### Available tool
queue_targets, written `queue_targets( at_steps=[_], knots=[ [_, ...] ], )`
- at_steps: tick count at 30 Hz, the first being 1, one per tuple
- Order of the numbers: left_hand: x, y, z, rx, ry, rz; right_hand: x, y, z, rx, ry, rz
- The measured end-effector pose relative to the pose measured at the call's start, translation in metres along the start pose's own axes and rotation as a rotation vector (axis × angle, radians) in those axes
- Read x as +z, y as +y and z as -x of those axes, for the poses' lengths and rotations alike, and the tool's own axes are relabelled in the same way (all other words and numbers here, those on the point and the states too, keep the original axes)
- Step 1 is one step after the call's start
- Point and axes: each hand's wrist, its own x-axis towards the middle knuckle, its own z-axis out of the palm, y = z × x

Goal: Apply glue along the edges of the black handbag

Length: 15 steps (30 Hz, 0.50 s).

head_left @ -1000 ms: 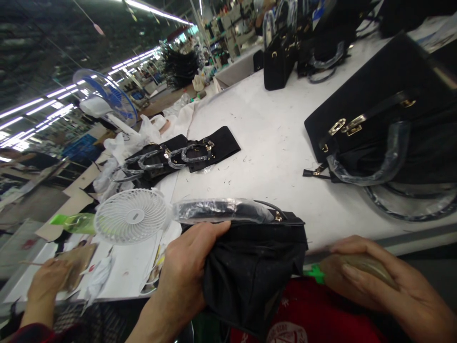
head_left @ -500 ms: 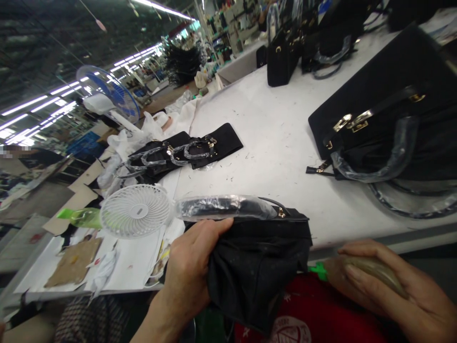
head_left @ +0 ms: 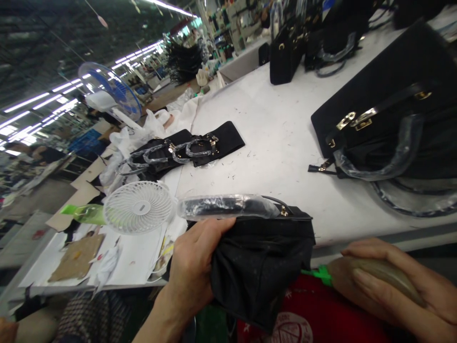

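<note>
A black handbag (head_left: 262, 271) with a plastic-wrapped handle (head_left: 228, 206) is in the grip of my left hand (head_left: 194, 262), the thumb lying along its zipped top edge. Its soft body sags below, over a red garment (head_left: 303, 305). At the right, my right hand (head_left: 403, 281) is wrapped round a brownish squeeze bottle (head_left: 378, 274) with a green nozzle (head_left: 321, 274). The nozzle points left, and its thin tip reaches the bag's lower right edge; whether it touches is unclear.
Black bags (head_left: 185, 147) lie on the white table (head_left: 257, 143), and a larger bag (head_left: 389, 109) lies at right. A small white fan (head_left: 139, 207), a green bottle (head_left: 84, 214) and a brown pad (head_left: 76, 257) are at left. A blue fan (head_left: 117, 90) stands behind.
The view has shifted slightly. My right hand and the bottle have moved a little to the right, and more of the nozzle's thin tip shows. My left hand keeps hold of the handbag.
</note>
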Motion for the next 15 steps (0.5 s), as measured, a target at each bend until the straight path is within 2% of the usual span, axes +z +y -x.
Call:
queue_targets(
  at_steps=[3,7,10,15],
  knots=[
    [0.0,0.0,0.0,-0.001,-0.002,0.0,-0.002,0.007,0.0,0.036,-0.034,-0.017],
    [-0.001,0.001,0.0,0.009,-0.007,-0.004,-0.004,0.01,0.0,0.095,-0.002,-0.07],
    [-0.002,0.001,-0.001,0.007,0.002,-0.016,-0.003,0.01,-0.002,0.101,-0.039,-0.048],
    [-0.002,0.002,-0.001,0.01,0.005,-0.032,-0.003,0.013,0.003,0.084,-0.05,-0.169]
  ],
)
